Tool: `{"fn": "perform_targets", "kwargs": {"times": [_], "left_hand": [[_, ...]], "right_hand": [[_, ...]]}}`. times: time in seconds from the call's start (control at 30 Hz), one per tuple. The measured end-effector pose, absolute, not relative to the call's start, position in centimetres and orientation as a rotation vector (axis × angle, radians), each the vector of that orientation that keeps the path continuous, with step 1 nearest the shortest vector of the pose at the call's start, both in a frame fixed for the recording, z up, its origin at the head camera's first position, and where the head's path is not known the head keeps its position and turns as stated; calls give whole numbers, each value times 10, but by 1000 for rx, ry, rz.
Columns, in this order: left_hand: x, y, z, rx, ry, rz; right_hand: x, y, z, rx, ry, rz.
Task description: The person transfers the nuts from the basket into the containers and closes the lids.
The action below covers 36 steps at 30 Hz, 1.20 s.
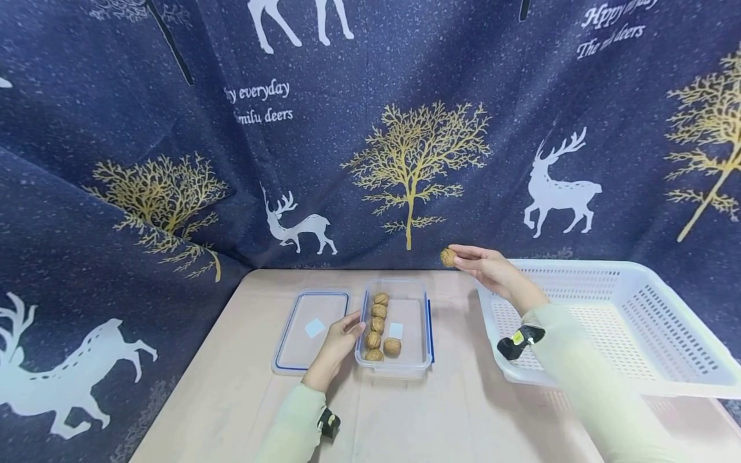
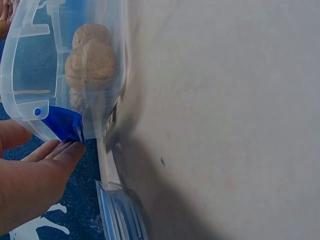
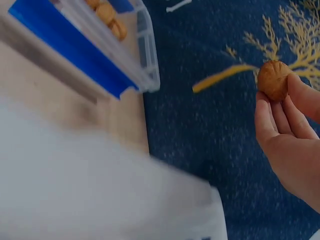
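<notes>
My right hand [image 1: 486, 267] pinches a brown walnut [image 1: 448, 257] between thumb and fingertips, up in the air to the right of a clear plastic food container [image 1: 413, 357]. In the right wrist view the walnut [image 3: 273, 81] shows plainly at the fingertips. Inside the container, several walnuts [image 1: 377, 323] stand in a row along the left wall, with one more walnut [image 1: 392, 347] beside the row's near end. On the container's left side my left hand [image 1: 338, 344] holds the edge, its fingertips against a blue latch flap [image 2: 65, 125] in the left wrist view.
A clear lid with a blue seal [image 1: 312, 331] lies left of the container. At the right stands a large white perforated basket [image 1: 666, 379], partly hidden by my right forearm. A dark blue curtain with deer and trees [image 1: 324, 148] hangs behind the pale table [image 1: 231, 399].
</notes>
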<state>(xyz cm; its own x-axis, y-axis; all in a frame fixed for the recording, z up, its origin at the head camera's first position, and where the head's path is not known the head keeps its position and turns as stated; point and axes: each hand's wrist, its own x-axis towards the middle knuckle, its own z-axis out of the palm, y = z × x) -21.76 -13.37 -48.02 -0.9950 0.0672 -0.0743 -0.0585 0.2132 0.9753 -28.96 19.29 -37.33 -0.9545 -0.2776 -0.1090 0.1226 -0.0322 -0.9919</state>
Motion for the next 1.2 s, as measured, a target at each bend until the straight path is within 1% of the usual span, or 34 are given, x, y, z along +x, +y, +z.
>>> {"fn": "perform_targets", "kwargs": {"times": [0.5,1.03,1.2], "left_hand": [[-221,-134,-484,4,2356,1912],[-221,-135,-485,24,2353,1925],[-222,-134,-484,24,2351,1934]], "right_hand": [[-286,144,-389,-175,1902,-2064],[-280,108,-425,-253,1907,-2025],[-278,97,-431,-231,1935,-2004]]}}
